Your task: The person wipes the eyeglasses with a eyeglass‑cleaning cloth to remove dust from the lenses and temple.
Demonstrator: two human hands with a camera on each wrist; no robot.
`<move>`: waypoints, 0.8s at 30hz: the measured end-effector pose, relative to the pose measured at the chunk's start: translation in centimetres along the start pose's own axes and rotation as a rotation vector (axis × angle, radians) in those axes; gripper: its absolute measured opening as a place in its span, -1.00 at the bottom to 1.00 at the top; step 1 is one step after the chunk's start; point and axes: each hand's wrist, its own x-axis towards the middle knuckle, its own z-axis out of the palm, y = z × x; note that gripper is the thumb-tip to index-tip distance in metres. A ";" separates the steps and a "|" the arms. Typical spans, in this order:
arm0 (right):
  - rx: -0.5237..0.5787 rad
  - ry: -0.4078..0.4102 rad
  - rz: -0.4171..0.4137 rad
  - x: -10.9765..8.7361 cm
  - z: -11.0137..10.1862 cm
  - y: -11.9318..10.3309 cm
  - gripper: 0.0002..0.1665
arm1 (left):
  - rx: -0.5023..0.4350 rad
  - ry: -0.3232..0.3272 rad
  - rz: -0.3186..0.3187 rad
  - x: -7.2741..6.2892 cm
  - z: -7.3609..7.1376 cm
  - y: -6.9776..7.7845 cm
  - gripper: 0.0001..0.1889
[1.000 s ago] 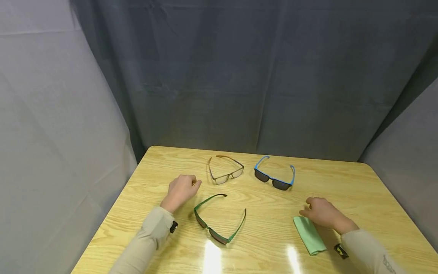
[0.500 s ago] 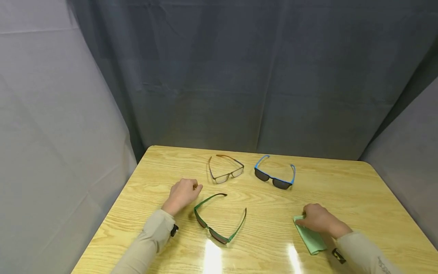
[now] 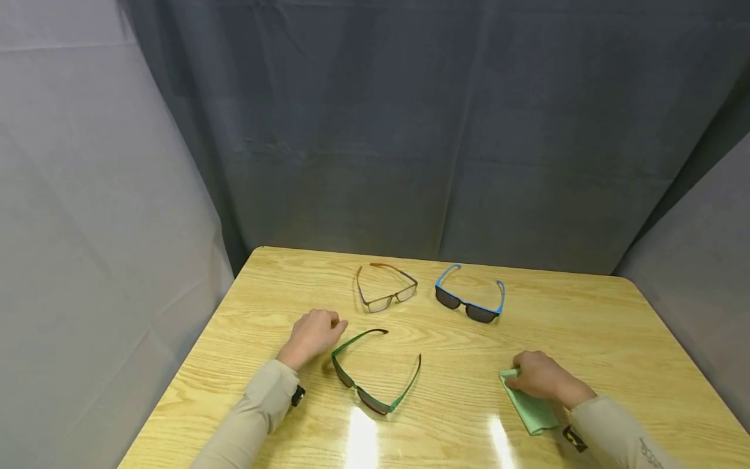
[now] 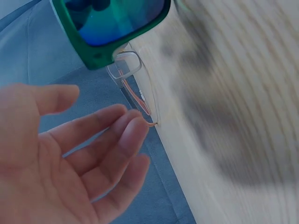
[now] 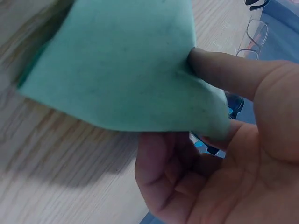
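At the right of the table, my right hand (image 3: 541,376) pinches a folded green cloth (image 3: 532,415) near its far edge. In the right wrist view the thumb presses on top of the cloth (image 5: 121,70) with the fingers beneath it. My left hand (image 3: 313,335) holds nothing; its fingers are loosely bent in the left wrist view, just above the wood. Nearest to it lie green-framed sunglasses (image 3: 353,384), temples unfolded. Clear-lens eyeglasses (image 3: 391,298) with orange temple tips rest farther back. To their right are blue sunglasses (image 3: 467,305) with dark lenses.
The wooden table (image 3: 457,397) has its far edge by a dark grey curtain (image 3: 363,130). Light grey cloth walls stand at the left (image 3: 105,228) and right (image 3: 697,280). A band with a small black device (image 3: 297,395) is at the left wrist.
My right hand has come down onto the green cloth and taken hold of its far end, now slightly lifted. My left hand has shifted only a little.
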 end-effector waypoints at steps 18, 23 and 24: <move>0.094 0.026 -0.112 0.3 -1.7 -0.8 -0.82 | -0.196 -0.175 0.036 0.2 0.6 -2.1 -0.73; 0.068 0.081 -0.125 0.1 -2.4 -0.7 -0.81 | -0.249 -0.177 0.064 0.3 1.1 -3.0 -0.74; 0.069 0.093 -0.126 0.0 -2.6 -0.8 -0.81 | -0.266 -0.181 0.082 0.3 1.1 -3.1 -0.77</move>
